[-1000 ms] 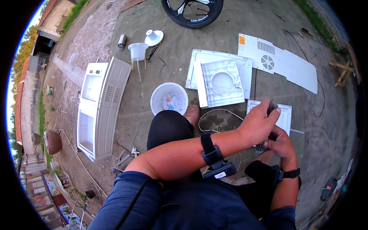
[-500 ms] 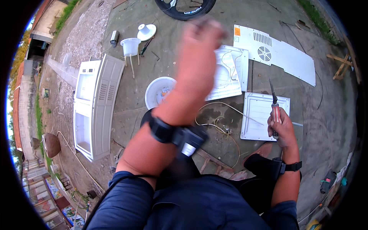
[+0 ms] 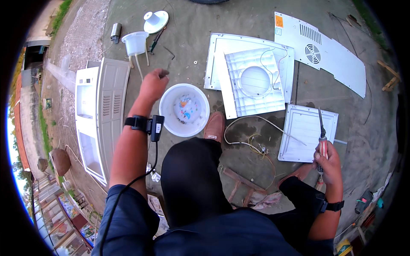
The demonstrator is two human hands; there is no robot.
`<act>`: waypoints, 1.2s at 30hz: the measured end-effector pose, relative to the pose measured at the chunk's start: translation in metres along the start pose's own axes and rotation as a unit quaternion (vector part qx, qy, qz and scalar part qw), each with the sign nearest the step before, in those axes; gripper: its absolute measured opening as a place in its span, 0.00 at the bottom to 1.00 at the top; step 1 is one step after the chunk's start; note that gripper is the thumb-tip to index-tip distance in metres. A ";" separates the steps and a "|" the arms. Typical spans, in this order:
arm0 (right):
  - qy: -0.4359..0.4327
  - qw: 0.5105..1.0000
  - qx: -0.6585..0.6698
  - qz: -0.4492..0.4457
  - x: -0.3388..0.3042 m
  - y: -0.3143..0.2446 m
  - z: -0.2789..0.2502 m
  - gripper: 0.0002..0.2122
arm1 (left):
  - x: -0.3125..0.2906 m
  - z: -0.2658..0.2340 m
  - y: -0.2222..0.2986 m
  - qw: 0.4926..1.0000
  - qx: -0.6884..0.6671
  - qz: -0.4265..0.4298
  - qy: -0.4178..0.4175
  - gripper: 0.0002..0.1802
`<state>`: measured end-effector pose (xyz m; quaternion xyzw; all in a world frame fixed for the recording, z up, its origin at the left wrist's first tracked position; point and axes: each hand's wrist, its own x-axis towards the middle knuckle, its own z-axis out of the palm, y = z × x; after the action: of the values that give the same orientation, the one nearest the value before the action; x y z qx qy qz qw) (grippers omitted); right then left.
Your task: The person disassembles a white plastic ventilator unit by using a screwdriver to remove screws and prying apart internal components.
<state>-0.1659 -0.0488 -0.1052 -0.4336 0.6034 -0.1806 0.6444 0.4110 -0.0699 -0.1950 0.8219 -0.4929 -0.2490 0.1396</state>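
Note:
My left hand (image 3: 153,86) hovers over the ground just past the upper left rim of a white bucket (image 3: 164,116). Its fingers are curled in, and whatever they may hold is hidden. At the bottom of the bucket lie small colourful bits. On the right, my right hand (image 3: 329,165) is closed around the red, white and black handle of a screwdriver (image 3: 323,148). The tool's dark, tapering shaft points away from me. Behind it lies a square white panel (image 3: 294,145). A white ribbed panel with a round opening (image 3: 232,91) rests on a larger white panel (image 3: 213,55).
A white appliance housing (image 3: 112,100) stands at the left. Beyond the bucket are a white tub with legs (image 3: 135,44), a white round lid (image 3: 161,22), a metal cylinder (image 3: 115,30) and a hex key (image 3: 169,53). A vented white panel (image 3: 337,57) and a pale hose (image 3: 232,141) lie rightward.
My left hand has swung left and nearer, from above the white panels to beside the bucket. My right hand still grips the screwdriver. The view has shifted, showing the bucket fully.

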 end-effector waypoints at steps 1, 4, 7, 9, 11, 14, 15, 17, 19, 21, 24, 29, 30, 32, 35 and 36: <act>0.004 1.000 -0.001 0.007 0.005 0.000 0.001 0.17 | 0.007 0.013 -0.004 0.999 0.030 -0.012 -0.020 0.16; 0.003 0.999 -0.011 0.038 0.020 0.002 0.004 0.18 | 0.032 0.056 -0.024 0.995 0.097 -0.002 -0.040 0.15; 0.024 0.998 -0.016 0.053 0.036 0.005 0.009 0.18 | 0.056 0.089 -0.033 0.991 0.121 0.019 -0.052 0.16; 0.037 0.997 -0.014 0.060 0.044 0.008 0.013 0.16 | 0.070 0.110 -0.041 0.991 0.110 0.053 -0.049 0.16; 0.044 0.996 -0.008 0.073 0.048 0.006 0.018 0.16 | 0.086 0.133 -0.046 0.990 0.117 0.060 -0.060 0.18; 0.042 0.995 0.005 0.093 0.055 -0.003 0.023 0.17 | 0.111 0.159 -0.044 0.986 0.134 0.064 -0.073 0.20; 0.040 0.994 0.008 0.098 0.057 -0.007 0.028 0.17 | 0.117 0.167 -0.044 0.985 0.141 0.063 -0.078 0.20; 0.037 0.994 0.012 0.102 0.060 -0.015 0.034 0.17 | 0.130 0.178 -0.045 0.980 0.157 0.055 -0.106 0.21; 0.033 0.994 0.013 0.103 0.062 -0.022 0.040 0.18 | 0.137 0.187 -0.052 0.976 0.168 0.056 -0.125 0.21; 0.032 0.993 0.017 0.110 0.066 -0.028 0.044 0.18 | 0.142 0.190 -0.052 0.973 0.177 0.072 -0.132 0.21; 0.032 0.994 0.016 0.106 0.070 -0.031 0.044 0.18 | 0.140 0.188 -0.041 0.959 0.223 0.077 -0.160 0.21; 0.019 0.996 0.020 0.090 0.077 -0.031 0.045 0.16 | 0.127 0.172 -0.033 0.976 0.192 0.033 -0.096 0.19; 0.019 0.996 0.018 0.088 0.077 -0.028 0.044 0.17 | 0.122 0.167 -0.036 0.981 0.180 0.030 -0.066 0.18; 0.021 0.996 0.017 0.085 0.077 -0.022 0.042 0.17 | 0.101 0.142 -0.043 0.989 0.144 0.043 -0.013 0.18; 0.029 0.995 0.032 0.093 0.076 -0.024 0.046 0.17 | 0.054 0.116 -0.059 0.986 0.125 0.094 0.048 0.19; 0.027 0.995 0.030 0.095 0.076 -0.024 0.046 0.17 | 0.033 0.109 -0.062 0.986 0.141 0.089 0.033 0.20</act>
<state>-0.0999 -0.1037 -0.1388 -0.3502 0.6534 -0.1483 0.6545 0.4100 -0.0681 -0.3243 0.7940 -0.5893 -0.1364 0.0605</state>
